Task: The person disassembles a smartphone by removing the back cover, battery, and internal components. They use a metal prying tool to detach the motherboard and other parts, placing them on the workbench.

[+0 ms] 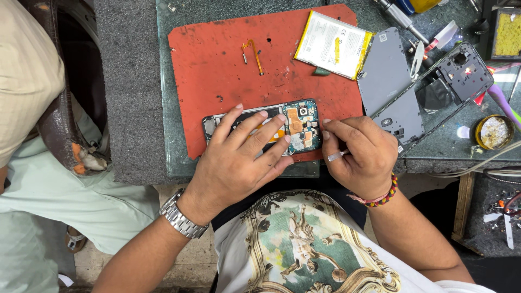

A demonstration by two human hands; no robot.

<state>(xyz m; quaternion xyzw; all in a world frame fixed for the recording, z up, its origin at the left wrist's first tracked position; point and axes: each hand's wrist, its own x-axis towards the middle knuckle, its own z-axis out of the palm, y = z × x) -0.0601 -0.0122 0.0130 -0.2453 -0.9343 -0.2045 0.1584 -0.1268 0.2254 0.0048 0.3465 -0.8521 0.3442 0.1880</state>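
An opened phone (pixel 296 123) with its circuit board exposed lies on the red mat (pixel 217 59) near the mat's front edge. My left hand (pixel 241 157) lies spread over the phone's left and middle part, fingers pressing it down. My right hand (pixel 361 154) is curled just right of the phone, thumb and fingertips at its right end, pinching a small metal tool (pixel 335 156) that shows between the fingers. A metal watch sits on my left wrist, a beaded band on the right.
A battery (pixel 334 43) lies at the mat's top right, an orange flex cable (pixel 253 54) mid-mat. A grey back cover (pixel 388 76) and a dark phone frame (pixel 461 70) rest on the glass top to the right. A small round tin (pixel 494 132) stands far right. Another person sits at left.
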